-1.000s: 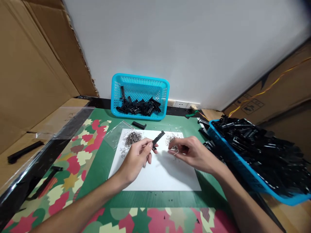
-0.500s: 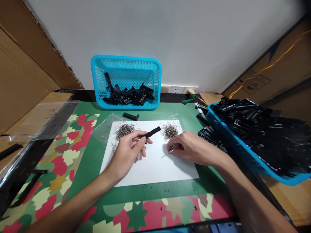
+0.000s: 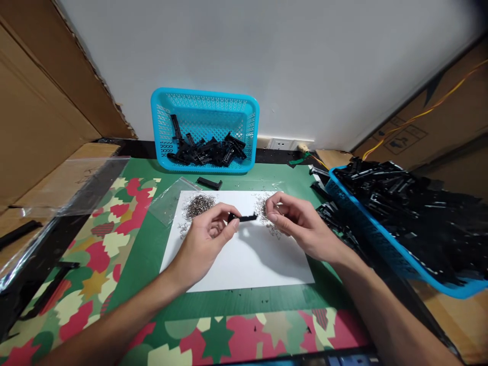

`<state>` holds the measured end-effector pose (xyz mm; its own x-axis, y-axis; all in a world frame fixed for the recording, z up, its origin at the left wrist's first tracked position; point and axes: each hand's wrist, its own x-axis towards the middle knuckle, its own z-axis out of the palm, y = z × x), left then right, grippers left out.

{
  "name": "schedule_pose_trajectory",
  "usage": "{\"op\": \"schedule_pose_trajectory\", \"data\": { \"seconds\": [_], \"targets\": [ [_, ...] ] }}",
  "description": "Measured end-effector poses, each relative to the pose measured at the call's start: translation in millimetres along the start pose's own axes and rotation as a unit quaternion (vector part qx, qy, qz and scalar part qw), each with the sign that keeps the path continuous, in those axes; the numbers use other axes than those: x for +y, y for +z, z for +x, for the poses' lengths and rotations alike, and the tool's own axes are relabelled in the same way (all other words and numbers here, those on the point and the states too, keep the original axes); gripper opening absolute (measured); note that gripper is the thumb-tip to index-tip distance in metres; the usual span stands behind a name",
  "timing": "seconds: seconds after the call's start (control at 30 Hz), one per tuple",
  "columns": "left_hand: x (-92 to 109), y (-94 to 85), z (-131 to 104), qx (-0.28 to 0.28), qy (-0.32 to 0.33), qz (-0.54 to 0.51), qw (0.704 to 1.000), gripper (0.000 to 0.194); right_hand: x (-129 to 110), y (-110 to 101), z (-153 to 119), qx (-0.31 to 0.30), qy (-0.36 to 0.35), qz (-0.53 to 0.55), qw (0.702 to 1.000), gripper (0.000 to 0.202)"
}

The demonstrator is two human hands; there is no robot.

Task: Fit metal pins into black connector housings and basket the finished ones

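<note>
Between the thumb and fingers of my left hand [image 3: 208, 236] is a narrow black plastic part [image 3: 247, 217], its free end pointing right. My right hand [image 3: 295, 221] is pinched just right of that end, apart from it; whatever its fingertips hold is too small to make out. Both hands are above a white paper sheet [image 3: 244, 264]. A pile of small metal pieces [image 3: 199, 206] lies on the sheet behind my left hand. Another metal pile [image 3: 262, 206] is partly hidden by my right hand.
A blue basket [image 3: 206, 94] with black parts stands against the wall. At the right, a larger blue basket [image 3: 385, 236] is heaped with black parts. One black part [image 3: 209, 183] lies behind the paper, near a clear bag [image 3: 168, 203].
My right hand has lifted from the paper beside the right pile, its fingers now pinched higher up. My left hand has turned the black part so it lies nearly level. The view has shifted slightly.
</note>
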<state>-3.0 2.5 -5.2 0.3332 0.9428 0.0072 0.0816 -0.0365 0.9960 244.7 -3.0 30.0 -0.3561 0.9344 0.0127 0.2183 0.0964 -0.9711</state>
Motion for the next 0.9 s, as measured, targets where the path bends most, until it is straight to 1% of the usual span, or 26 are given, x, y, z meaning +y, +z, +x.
{"op": "schedule_pose_trajectory", "data": {
  "seconds": [0.1,0.17,0.27,0.37,0.43,0.57,0.73,0.8,0.9],
  "targets": [
    [5.5,-0.7,-3.9,-0.063,-0.003,-0.005,0.998,0.026,9.8,10.2,3.5,0.019,-0.010,0.091,0.996,0.025],
    [10.2,-0.3,-6.1,-0.108,-0.029,-0.043,0.993,0.024,14.0,17.4,5.4,0.024,-0.015,0.127,0.991,0.024],
    [14.7,1.7,-7.7,-0.164,-0.093,-0.116,0.975,0.027,14.3,27.3,6.1,0.028,-0.019,0.130,0.991,0.025],
    [14.0,3.4,-7.6,-0.201,-0.141,-0.162,0.956,0.035,11.3,34.0,4.9,0.022,-0.026,0.105,0.994,0.025],
    [11.9,3.8,-7.5,-0.216,-0.159,-0.185,0.945,0.037,9.8,36.1,4.1,0.014,-0.036,0.100,0.994,0.023],
    [10.1,3.9,-8.4,-0.218,-0.179,-0.216,0.935,0.034,8.9,35.8,3.5,0.008,-0.052,0.095,0.994,0.022],
    [10.3,5.7,-8.5,-0.210,-0.183,-0.246,0.928,0.030,9.6,33.2,2.4,0.006,-0.042,0.080,0.996,0.019],
    [8.9,5.6,-8.0,-0.200,-0.175,-0.250,0.931,0.030,9.7,32.9,2.3,0.006,-0.039,0.083,0.996,0.016],
    [7.1,3.8,-7.0,-0.177,-0.147,-0.232,0.945,0.032,9.8,33.2,3.3,0.007,-0.035,0.093,0.995,0.016]
  ]
}}
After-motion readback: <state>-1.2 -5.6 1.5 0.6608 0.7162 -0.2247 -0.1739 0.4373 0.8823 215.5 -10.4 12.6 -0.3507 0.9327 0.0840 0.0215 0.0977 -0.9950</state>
